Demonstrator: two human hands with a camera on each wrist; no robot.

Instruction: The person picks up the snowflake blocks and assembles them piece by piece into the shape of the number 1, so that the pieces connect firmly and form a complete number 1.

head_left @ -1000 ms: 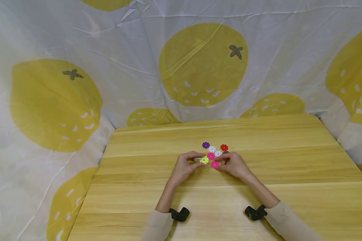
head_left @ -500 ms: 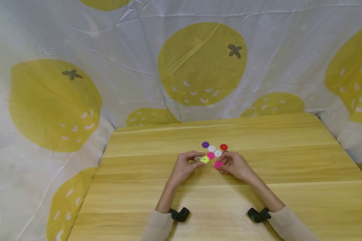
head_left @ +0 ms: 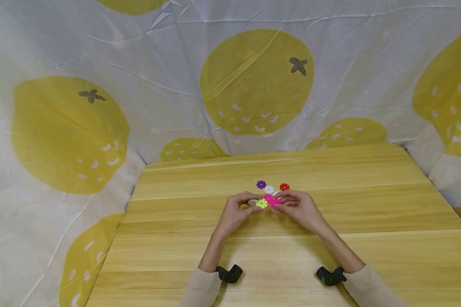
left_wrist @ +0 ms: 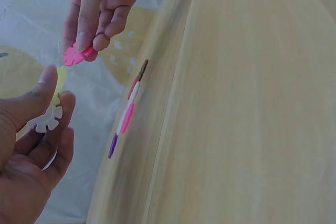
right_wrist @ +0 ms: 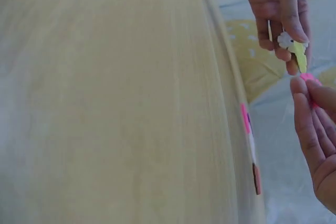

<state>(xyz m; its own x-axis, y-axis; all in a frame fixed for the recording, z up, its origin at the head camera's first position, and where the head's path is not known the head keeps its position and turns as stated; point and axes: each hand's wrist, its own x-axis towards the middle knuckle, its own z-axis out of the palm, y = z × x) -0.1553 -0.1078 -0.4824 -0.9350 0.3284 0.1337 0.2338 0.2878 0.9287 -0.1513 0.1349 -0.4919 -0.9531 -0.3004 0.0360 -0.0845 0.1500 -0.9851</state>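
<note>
Yellow disc and notched white disc meet in left hand, pinched by thumb and fingers, up off the table. Pink disc pinched by right hand, its edge right by the yellow; can't tell if they touch. Beyond the hands, flat on the wood table: purple disc, 2 loose white discs, loose pink disc, red disc, brown disc. Beige sleeves, 1 black wrist camera per arm. Fruit-print cloth behind the table.
</note>
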